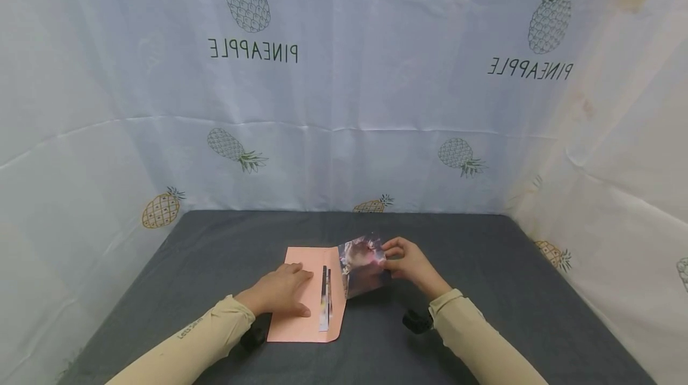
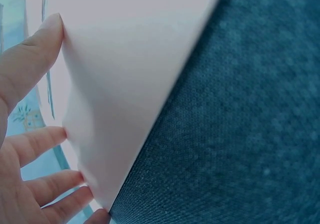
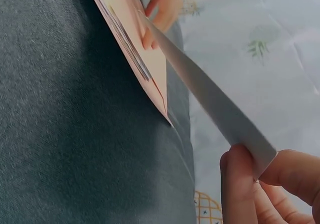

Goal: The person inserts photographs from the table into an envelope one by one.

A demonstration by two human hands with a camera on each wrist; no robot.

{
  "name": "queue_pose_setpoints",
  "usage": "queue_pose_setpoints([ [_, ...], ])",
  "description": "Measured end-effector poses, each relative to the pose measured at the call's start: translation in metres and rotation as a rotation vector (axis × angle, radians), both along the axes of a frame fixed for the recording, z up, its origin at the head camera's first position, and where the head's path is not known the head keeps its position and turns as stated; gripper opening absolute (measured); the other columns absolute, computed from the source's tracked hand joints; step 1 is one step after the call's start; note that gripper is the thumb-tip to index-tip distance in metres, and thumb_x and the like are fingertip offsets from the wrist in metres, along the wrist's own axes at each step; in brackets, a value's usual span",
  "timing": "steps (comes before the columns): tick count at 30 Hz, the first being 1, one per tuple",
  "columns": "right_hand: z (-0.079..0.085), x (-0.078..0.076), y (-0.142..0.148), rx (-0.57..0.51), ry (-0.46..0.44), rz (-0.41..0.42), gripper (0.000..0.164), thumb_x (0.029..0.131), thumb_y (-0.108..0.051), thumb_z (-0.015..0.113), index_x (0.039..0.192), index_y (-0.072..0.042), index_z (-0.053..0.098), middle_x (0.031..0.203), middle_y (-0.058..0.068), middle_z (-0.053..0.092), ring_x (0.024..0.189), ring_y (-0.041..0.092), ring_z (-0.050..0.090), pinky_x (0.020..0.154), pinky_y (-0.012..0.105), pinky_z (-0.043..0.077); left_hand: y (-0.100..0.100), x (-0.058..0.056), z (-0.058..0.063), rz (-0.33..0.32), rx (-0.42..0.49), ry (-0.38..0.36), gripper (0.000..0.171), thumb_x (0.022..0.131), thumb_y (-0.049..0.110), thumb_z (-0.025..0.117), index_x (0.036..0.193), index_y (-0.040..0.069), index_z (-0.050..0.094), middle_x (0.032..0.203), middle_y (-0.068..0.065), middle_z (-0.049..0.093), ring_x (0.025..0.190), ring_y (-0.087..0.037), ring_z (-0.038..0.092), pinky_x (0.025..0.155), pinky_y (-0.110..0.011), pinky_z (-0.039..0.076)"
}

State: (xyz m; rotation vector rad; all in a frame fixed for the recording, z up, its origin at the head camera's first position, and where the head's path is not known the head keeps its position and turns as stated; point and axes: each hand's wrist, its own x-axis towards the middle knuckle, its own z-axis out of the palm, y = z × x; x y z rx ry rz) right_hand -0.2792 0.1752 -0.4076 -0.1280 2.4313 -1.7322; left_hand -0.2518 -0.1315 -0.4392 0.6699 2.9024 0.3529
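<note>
A pink paper folder [image 1: 295,326] lies on the dark cloth, with several thin printed cards [image 1: 325,304] showing in its slot. My left hand [image 1: 285,290] rests on the folder with fingers spread; its fingertips touch the pink surface in the left wrist view. A glossy printed picture card [image 1: 362,265] is pinched at its right edge between the thumb and fingers of my right hand [image 1: 405,262]. The card is tilted, its left edge over the folder's right side. From the right wrist camera, the held card [image 3: 215,107] appears nearly edge-on, raised off the cloth.
A dark grey cloth [image 1: 226,242] covers the table. Behind it and at the sides hang white curtains [image 1: 333,74] printed with pineapples. A black wrist strap piece [image 1: 416,321] hangs under the right cuff.
</note>
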Motion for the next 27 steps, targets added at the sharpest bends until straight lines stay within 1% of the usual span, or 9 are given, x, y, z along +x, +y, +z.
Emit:
queue_pose_setpoints([
  [6,-0.001,0.002,-0.006,-0.001,0.005,0.014,0.034,0.082,0.002,0.072,0.113,0.004,0.056,0.101,0.015,0.063,0.070,0.013,0.060,0.058,0.031,0.051,-0.001,-0.001,-0.001,-0.007,-0.001,0.001,0.078,0.071,0.049,0.081,0.134,0.010,0.056,0.144,-0.019,0.046,0.134,-0.036,0.043,0.104,-0.053,0.041],
  [11,-0.001,0.004,-0.010,0.048,0.007,0.022,0.034,0.082,0.001,0.072,0.113,0.003,0.057,0.103,0.016,0.063,0.071,0.014,0.061,0.060,0.032,0.053,-0.001,-0.001,0.000,-0.010,0.004,-0.005,0.077,0.071,0.048,0.081,0.133,0.010,0.056,0.144,-0.020,0.046,0.134,-0.037,0.043,0.104,-0.054,0.041],
  [16,-0.002,0.006,-0.013,0.094,0.012,0.014,0.032,0.082,0.001,0.072,0.111,0.001,0.058,0.103,0.015,0.064,0.074,0.016,0.063,0.063,0.035,0.056,0.000,0.000,0.000,-0.010,0.005,-0.005,0.078,0.071,0.049,0.081,0.133,0.009,0.057,0.144,-0.020,0.046,0.134,-0.037,0.043,0.104,-0.054,0.040],
  [20,-0.002,0.006,-0.016,0.099,0.012,0.012,0.031,0.081,0.002,0.072,0.110,0.002,0.059,0.100,0.014,0.065,0.073,0.016,0.063,0.063,0.036,0.056,0.000,-0.001,-0.001,-0.013,0.000,0.001,0.077,0.071,0.049,0.081,0.133,0.010,0.056,0.144,-0.019,0.046,0.134,-0.037,0.042,0.104,-0.054,0.040],
  [27,0.003,0.008,-0.023,0.115,0.005,0.018,0.030,0.082,0.001,0.073,0.109,0.000,0.061,0.099,0.012,0.066,0.072,0.016,0.063,0.064,0.036,0.056,0.000,-0.001,-0.002,-0.007,-0.007,-0.005,0.078,0.071,0.049,0.081,0.134,0.010,0.056,0.145,-0.019,0.045,0.135,-0.037,0.041,0.105,-0.054,0.040],
])
